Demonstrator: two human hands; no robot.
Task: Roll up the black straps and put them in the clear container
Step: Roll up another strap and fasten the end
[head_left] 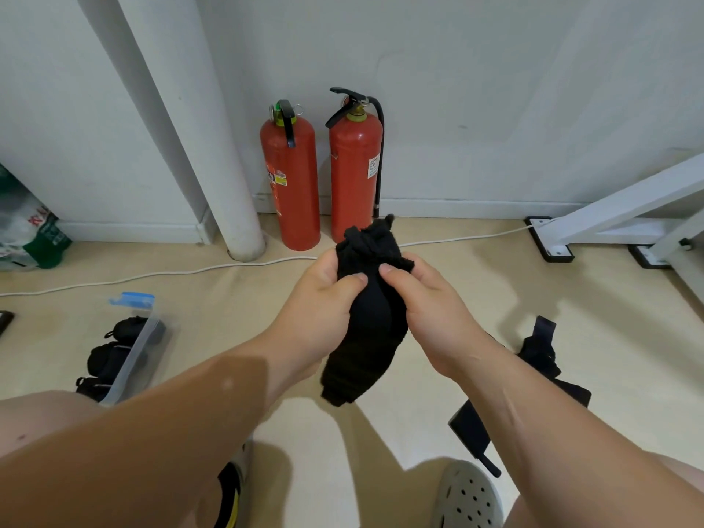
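Gripping a bunched black strap (365,337) in mid-air above the floor, the left hand (324,299) and right hand (430,306) each curl round it, thumbs pinching its upper part. The clear container (133,348) sits on the floor to the left, with rolled straps (103,360) inside. More loose straps (541,352) lie on the floor at right. The bundle looks slack, so I reckon it may spring open or trail a tail once one hand lets go.

- Black strap bundle (365,329), centre: mid part hidden by left hand (320,299) & right hand (430,302).
- Clear container (131,358), 8 o'clock: near end behind left forearm (171,421).
- Loose straps (539,350), 4 o'clock: partly under right forearm (571,432).
- Extinguisher labels (374,167), 12 o'clock: txt too small.
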